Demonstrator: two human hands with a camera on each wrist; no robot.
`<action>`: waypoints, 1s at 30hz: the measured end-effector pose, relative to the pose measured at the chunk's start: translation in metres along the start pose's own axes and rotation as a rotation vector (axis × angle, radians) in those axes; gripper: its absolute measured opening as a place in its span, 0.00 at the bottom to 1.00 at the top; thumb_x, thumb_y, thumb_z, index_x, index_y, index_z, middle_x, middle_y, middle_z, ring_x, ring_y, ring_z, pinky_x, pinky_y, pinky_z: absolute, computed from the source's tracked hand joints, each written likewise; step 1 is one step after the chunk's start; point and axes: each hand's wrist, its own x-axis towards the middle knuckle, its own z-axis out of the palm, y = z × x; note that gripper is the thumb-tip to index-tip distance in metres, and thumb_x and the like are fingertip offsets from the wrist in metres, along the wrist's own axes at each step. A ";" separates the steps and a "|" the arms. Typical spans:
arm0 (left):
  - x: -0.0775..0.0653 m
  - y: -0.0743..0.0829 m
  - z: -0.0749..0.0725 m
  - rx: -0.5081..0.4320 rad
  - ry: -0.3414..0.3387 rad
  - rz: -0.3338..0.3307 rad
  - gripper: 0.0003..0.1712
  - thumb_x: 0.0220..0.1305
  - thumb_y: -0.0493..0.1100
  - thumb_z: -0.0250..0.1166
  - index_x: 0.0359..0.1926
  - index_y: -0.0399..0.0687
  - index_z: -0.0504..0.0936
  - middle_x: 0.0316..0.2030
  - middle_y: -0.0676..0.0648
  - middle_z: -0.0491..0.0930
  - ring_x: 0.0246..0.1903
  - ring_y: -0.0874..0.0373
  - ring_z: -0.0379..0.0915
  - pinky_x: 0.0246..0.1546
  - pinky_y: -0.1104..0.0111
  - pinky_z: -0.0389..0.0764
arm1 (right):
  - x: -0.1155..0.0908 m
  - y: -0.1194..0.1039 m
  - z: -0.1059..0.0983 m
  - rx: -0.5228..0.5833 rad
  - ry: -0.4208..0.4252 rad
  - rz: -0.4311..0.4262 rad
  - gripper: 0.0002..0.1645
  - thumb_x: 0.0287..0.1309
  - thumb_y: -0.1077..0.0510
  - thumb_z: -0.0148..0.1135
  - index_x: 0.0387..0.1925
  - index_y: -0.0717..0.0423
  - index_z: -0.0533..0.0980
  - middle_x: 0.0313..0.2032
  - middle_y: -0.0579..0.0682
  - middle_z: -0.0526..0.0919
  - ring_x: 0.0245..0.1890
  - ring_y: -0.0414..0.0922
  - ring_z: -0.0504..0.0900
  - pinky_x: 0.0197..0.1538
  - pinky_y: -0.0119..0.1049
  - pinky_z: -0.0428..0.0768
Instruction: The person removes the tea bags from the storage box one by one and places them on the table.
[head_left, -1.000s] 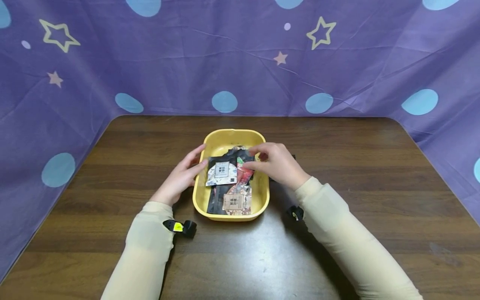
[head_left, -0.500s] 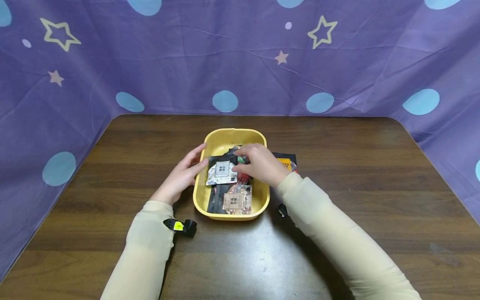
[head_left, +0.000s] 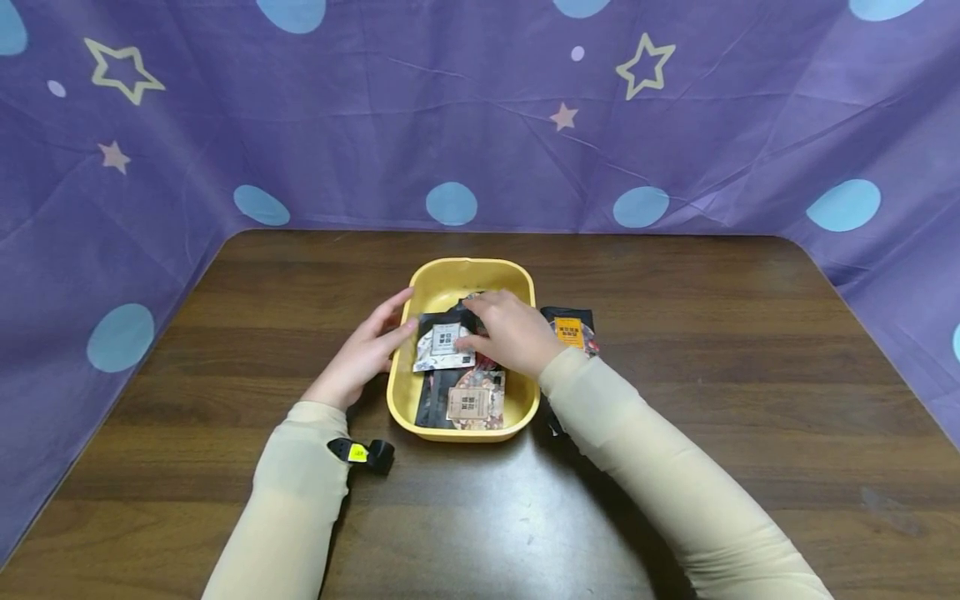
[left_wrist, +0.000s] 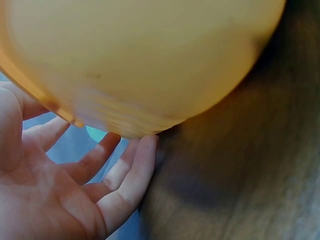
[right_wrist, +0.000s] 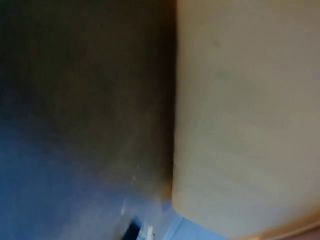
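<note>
A yellow plastic tub stands on the table with several flat black printed pouches in it. My left hand holds its left side, thumb over the rim and fingers against the outer wall; the left wrist view shows the fingertips touching that wall. My right hand is inside the tub above the pouches. Its thumb lies over the white-labelled pouch, and thumb and forefinger are apart. The other fingertips are hidden. Nearer the front of the tub lies a pouch with a tan label.
On the table, just right of the tub, lies a black pouch with an orange label, partly behind the right sleeve. A purple patterned curtain hangs behind the table. The right wrist view is blurred and shows mostly the tub's outer wall.
My right hand has moved left within the tub, from over the red-printed pouch towards the white-labelled one. The orange-labelled pouch has come into sight. The left hand and the tub have stayed put.
</note>
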 end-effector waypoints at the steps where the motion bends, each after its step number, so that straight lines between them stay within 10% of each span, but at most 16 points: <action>1: 0.000 0.000 0.000 -0.002 0.001 0.001 0.35 0.76 0.52 0.52 0.78 0.65 0.50 0.72 0.36 0.55 0.61 0.41 0.65 0.43 0.64 0.83 | 0.000 0.000 0.001 0.003 0.004 0.008 0.41 0.60 0.37 0.65 0.67 0.55 0.71 0.66 0.55 0.74 0.66 0.53 0.72 0.69 0.47 0.70; 30: -0.001 0.001 0.001 0.010 0.009 -0.015 0.36 0.75 0.53 0.54 0.78 0.69 0.51 0.71 0.36 0.56 0.61 0.43 0.65 0.45 0.63 0.81 | 0.003 -0.002 0.007 -0.218 -0.017 0.053 0.54 0.50 0.30 0.69 0.70 0.56 0.67 0.68 0.55 0.71 0.66 0.54 0.71 0.69 0.47 0.69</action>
